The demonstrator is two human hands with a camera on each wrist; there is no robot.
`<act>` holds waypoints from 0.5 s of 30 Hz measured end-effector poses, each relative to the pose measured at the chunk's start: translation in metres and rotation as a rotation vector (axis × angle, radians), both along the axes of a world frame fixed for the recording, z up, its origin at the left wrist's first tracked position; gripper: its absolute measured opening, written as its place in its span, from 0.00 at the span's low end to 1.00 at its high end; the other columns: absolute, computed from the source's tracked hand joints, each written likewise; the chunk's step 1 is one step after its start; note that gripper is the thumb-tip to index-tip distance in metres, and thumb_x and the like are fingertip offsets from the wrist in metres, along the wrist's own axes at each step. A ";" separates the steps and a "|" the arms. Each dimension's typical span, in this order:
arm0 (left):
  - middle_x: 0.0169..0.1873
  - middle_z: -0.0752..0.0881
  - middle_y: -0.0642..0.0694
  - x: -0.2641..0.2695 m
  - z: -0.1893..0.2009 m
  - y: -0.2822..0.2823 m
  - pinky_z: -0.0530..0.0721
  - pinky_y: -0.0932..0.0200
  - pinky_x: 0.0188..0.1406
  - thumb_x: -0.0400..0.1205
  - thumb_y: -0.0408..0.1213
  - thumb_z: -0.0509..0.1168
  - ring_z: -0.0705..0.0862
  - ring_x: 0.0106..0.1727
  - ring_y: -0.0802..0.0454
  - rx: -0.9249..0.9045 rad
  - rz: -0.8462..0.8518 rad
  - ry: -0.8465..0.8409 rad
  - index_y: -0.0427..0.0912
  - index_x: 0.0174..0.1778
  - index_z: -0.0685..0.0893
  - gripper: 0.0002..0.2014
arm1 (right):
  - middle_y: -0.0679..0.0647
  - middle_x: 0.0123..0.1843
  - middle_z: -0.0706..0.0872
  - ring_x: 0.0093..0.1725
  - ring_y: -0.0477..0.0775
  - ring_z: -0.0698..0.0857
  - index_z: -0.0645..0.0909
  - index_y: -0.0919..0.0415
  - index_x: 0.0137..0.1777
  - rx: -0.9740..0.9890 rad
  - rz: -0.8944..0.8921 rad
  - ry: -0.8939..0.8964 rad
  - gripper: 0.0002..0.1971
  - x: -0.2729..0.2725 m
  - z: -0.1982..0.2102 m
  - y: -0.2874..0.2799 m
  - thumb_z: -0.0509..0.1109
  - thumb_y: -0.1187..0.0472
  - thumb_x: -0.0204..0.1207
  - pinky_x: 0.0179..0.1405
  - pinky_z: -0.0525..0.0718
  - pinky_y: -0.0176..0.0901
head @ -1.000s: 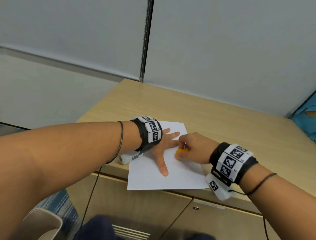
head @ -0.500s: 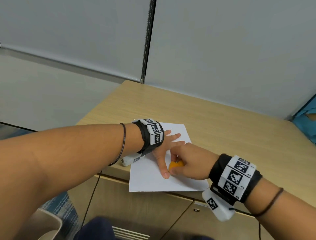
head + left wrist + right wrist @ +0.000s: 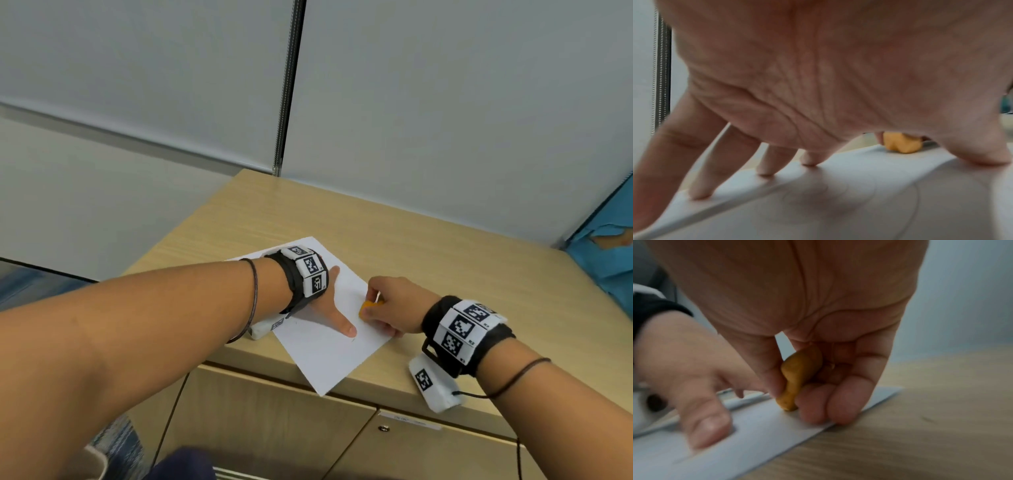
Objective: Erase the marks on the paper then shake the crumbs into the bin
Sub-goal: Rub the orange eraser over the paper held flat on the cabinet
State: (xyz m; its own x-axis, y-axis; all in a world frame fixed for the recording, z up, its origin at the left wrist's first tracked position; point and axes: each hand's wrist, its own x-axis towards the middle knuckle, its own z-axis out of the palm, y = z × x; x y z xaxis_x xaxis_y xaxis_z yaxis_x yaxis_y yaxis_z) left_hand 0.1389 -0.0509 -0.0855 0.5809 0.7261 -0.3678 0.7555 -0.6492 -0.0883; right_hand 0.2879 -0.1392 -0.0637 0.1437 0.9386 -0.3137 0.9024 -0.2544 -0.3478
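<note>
Eraser (image 3: 369,306) showing orange-yellow, paper (image 3: 322,356) white w/ faint grey pencil marks (image 3: 916,204). Desk top (image 3: 428,267) showing light wood grain. Wrist bands (image 3: 460,329) black w/ white tags carrying b/w square codes. Wall panels (image 3: 445,102) reading pale grey; blue item (image 3: 613,253) sitting at right edge.

Both forearms reach fwd, each w/ a black strap and checkered tags at the wrist. Left hand (image 3: 330,308) lies palm-down, fingers (image 3: 701,183) spread straight, tips and thumb pressing flat on the paper (image 3: 329,356). Right hand (image 3: 390,308) is curled, thumb and fingers pinching the eraser (image 3: 369,306), its tip on the sheet.
</note>
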 end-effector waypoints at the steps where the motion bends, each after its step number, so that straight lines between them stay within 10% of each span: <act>1: 0.83 0.65 0.37 -0.002 0.001 -0.003 0.72 0.44 0.67 0.62 0.84 0.63 0.72 0.77 0.36 -0.004 -0.001 -0.011 0.46 0.89 0.45 0.68 | 0.61 0.42 0.91 0.31 0.54 0.87 0.78 0.62 0.53 0.002 -0.018 0.032 0.10 0.001 -0.002 0.001 0.71 0.57 0.80 0.31 0.89 0.47; 10: 0.70 0.83 0.44 -0.012 0.047 0.003 0.78 0.49 0.64 0.68 0.79 0.65 0.81 0.68 0.44 0.000 -0.218 0.300 0.44 0.78 0.75 0.52 | 0.50 0.51 0.85 0.50 0.56 0.85 0.81 0.50 0.54 0.082 0.051 -0.195 0.08 0.010 0.001 0.022 0.70 0.51 0.79 0.49 0.84 0.48; 15: 0.86 0.63 0.48 -0.004 0.049 0.007 0.68 0.50 0.75 0.69 0.74 0.70 0.68 0.82 0.45 -0.002 -0.357 0.197 0.54 0.89 0.44 0.61 | 0.47 0.48 0.85 0.49 0.54 0.84 0.83 0.49 0.53 0.148 0.098 -0.137 0.07 0.009 0.001 0.025 0.74 0.53 0.76 0.51 0.84 0.49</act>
